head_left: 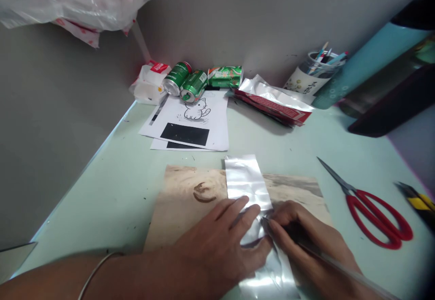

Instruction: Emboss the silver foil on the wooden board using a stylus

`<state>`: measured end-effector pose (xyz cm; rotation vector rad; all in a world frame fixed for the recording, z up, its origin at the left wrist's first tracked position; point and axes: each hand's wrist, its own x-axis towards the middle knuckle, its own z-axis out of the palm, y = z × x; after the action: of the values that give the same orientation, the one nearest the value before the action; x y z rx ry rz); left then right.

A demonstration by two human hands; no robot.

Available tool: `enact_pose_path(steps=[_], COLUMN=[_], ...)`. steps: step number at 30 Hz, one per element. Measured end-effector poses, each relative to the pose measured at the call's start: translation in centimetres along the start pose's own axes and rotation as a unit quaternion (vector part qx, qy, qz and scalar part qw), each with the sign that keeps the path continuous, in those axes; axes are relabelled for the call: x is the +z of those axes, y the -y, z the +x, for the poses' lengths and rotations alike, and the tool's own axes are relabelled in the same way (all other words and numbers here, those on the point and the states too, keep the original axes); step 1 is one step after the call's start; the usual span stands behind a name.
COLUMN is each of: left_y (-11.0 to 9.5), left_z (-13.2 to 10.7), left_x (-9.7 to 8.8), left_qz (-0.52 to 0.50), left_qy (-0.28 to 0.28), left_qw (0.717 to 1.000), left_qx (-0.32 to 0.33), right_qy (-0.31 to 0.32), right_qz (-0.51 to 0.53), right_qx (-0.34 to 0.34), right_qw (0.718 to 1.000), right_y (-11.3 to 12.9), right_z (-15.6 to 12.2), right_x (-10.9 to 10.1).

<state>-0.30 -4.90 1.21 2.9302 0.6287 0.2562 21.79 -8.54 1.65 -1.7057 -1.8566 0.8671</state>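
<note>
Head view: my left hand [217,245] lies flat, fingers spread, pressing the foil strip [245,182] onto the brown board [183,200] so it won't slide. My right hand [306,236] is curled around a pen-like tool [336,266], tip touching the strip w/ the board as backing. Right of the strip, red scissors [370,209] lie on the surface [112,191]. Beyond the strip, the cup [311,75] holds pens etc.; green cans [185,81] lie tipped nr the wall.

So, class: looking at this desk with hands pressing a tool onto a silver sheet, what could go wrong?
The left hand has fingers right beside the tool tip held by the right hand; a slip might jab them. The thin silver sheet could tear or crease. The scissors lie near the right hand, blades exposed.
</note>
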Motion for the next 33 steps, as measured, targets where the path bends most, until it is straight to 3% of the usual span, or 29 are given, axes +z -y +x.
enact_pose_path(steps=[15, 25, 33], left_y=[0.0, 0.1, 0.0], left_z=[0.1, 0.0, 0.1], left_x=[-0.2, -0.3, -0.3], left_qz=[-0.004, -0.012, -0.017], left_qy=[0.02, 0.024, 0.021], left_qw=[1.0, 1.0, 1.0], left_qx=[0.003, -0.002, 0.001], right_qy=[-0.066, -0.081, -0.105], right_qz=[-0.003, -0.017, 0.012], right_qx=[-0.043, 0.013, 0.104], right_qw=[0.997, 0.996, 0.989], right_y=[-0.3, 0.3, 1.3], right_z=[-0.2, -0.2, -0.4], right_x=[0.6, 0.6, 0.7])
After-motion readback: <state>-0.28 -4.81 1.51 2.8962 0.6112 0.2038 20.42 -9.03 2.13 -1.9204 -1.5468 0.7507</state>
